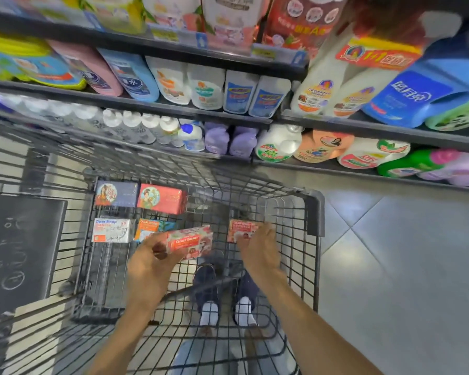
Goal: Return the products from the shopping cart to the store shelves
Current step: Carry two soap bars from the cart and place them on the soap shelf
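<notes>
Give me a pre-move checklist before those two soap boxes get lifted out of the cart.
1. Left hand grips its pink soap box: ok.
2. Right hand has a firm hold on the second pink soap box: cannot tell, fingers cover its edge.
3. Path up out of the shopping cart is open: ok.
4. Matching soap slot visible on the shelves: not ok, only bottles show.
5. Four other boxes remain in the cart: ok.

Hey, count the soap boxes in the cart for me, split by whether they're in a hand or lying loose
Held in a hand: 2, one in the left hand (box), one in the right hand (box)
Lying loose in the cart: 4
Total: 6
</notes>
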### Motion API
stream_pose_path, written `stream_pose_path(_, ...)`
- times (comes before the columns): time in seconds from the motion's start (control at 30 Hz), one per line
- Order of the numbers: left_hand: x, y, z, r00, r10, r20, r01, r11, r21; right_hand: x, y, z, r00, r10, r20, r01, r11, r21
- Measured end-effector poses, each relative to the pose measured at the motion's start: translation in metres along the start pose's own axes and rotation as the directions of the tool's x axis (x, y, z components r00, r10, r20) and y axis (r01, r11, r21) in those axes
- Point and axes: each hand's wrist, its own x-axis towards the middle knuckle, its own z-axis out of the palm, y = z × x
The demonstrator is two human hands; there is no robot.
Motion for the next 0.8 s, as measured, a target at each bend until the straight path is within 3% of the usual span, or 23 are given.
stream_pose_path(0.2, 0.001, -0.021, -0.002, 1.0, 0.002, -0.025, 0.0, 0.997, 0.08, 0.025, 0.008, 0.033, 0.984, 0.168, -0.063, -0.168, 0.986, 0.001)
stream_pose_path(0.37, -0.002, -0.031, -0.005, 1.0, -0.01, 0.011, 0.008, 0.992, 0.127, 0.025, 0.011, 0.047, 0.955, 0.23, -0.189, -0.207, 0.969, 0.136)
stream_pose_path(0.57, -0.017, -0.018, -0.008, 1.0, -0.015, 0.027, 0.013, 0.997, 0.07, 0.006, 0.021, 0.037, 0.95, 0.133, -0.283, -0.065, 0.97, 0.236)
stream_pose_path(0.8, -0.017, -0.01, -0.019, 0.997, 0.005, 0.082, -0.007, 1.0, 0.022, -0.011, 0.026, 0.018, 0.972, -0.08, -0.221, 0.147, 0.94, 0.306)
